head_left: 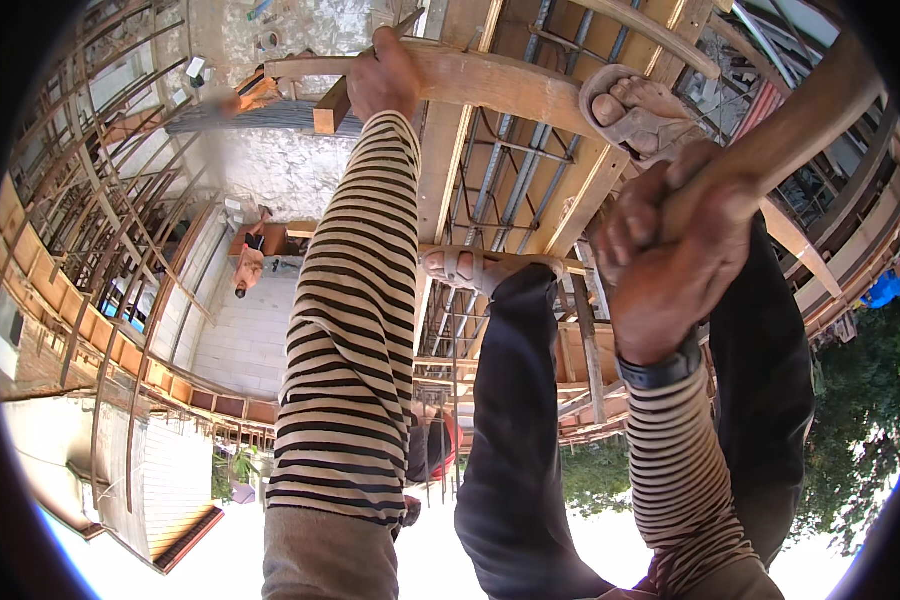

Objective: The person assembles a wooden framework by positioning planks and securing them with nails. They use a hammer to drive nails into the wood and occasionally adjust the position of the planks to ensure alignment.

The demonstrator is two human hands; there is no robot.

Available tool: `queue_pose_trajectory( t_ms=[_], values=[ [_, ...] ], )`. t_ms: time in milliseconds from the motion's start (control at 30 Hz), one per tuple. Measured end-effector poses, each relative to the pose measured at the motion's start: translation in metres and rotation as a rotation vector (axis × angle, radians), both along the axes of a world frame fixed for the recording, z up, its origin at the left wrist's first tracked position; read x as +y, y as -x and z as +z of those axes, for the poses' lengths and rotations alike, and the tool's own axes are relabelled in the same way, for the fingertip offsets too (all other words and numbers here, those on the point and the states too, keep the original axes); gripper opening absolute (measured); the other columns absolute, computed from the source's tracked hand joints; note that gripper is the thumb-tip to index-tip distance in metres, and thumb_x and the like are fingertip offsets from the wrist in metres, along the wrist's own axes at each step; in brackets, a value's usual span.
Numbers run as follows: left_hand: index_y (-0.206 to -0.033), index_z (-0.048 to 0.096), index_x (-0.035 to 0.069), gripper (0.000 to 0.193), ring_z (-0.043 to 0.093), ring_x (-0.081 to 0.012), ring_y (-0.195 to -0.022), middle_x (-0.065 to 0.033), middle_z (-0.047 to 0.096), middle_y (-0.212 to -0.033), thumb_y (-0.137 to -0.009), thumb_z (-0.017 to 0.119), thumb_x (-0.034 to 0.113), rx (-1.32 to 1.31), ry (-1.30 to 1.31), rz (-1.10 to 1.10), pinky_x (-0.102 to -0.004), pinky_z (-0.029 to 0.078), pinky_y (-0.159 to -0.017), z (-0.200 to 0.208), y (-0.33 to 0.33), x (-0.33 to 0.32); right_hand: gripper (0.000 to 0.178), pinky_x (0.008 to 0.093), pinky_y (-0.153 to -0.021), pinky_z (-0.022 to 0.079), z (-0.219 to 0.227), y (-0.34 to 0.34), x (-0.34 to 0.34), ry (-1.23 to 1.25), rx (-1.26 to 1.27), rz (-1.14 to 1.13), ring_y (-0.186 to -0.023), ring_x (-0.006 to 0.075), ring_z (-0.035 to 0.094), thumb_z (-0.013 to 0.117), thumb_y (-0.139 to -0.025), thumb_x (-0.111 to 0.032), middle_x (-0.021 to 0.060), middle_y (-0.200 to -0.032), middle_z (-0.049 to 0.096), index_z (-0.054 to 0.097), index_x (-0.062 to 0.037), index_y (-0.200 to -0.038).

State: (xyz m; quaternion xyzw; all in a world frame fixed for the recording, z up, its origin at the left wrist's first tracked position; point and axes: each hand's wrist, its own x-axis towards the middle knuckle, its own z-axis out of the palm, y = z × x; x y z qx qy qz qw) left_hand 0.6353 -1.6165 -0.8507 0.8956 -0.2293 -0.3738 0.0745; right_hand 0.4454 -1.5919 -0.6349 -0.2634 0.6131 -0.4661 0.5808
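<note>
My left hand [383, 80], at the end of a striped sleeve, is closed on a long wooden board [500, 82] that runs across the formwork. Under that hand, a squared piece of timber [332, 108] sticks out. At the right, my right hand [675, 255] has its fingers wrapped round a thick, smooth wooden stick [795, 125], which slants up to the upper right and looks like a tool handle. Its far end is out of view. A dark band [662, 368] circles the right wrist. My sandalled feet [642, 108] stand on the timbers near the board.
Steel reinforcing bars [518, 140] lie inside the wooden formwork [585, 195] between my feet, with gaps beneath. Wooden pole scaffolding [120, 200] fills the left side. Far below is a bare-backed person [250, 265]; another person in orange [258, 92] is at the upper left.
</note>
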Motion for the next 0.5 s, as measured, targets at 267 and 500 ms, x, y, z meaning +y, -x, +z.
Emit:
queue_pose_trajectory(
  t_ms=[267,500],
  values=[
    [-0.114,0.063,-0.013,0.074,0.056,-0.0467,-0.116,-0.0357,0.060,-0.119,-0.091,0.031,0.050,0.036,-0.003,-0.047,-0.0481,0.037,-0.102,0.008,0.001,-0.001,0.041,0.0245,-0.046,0.032,-0.006,0.010,0.024,-0.461,0.298,0.334,-0.052,0.0042,0.038,0.045,-0.105,-0.037,-0.0048,-0.060,0.041,0.056,0.0018,-0.108],
    [-0.112,0.066,-0.009,0.073,0.058,-0.0461,-0.113,-0.0335,0.062,-0.116,-0.090,0.033,0.052,0.048,-0.002,0.030,-0.0483,0.040,-0.102,0.007,0.005,0.000,0.039,0.0232,-0.044,0.030,-0.011,0.000,0.022,-0.246,0.373,0.424,-0.052,0.0022,0.038,0.046,-0.105,-0.036,-0.0049,-0.062,0.043,0.055,0.0015,-0.105]
  ],
)
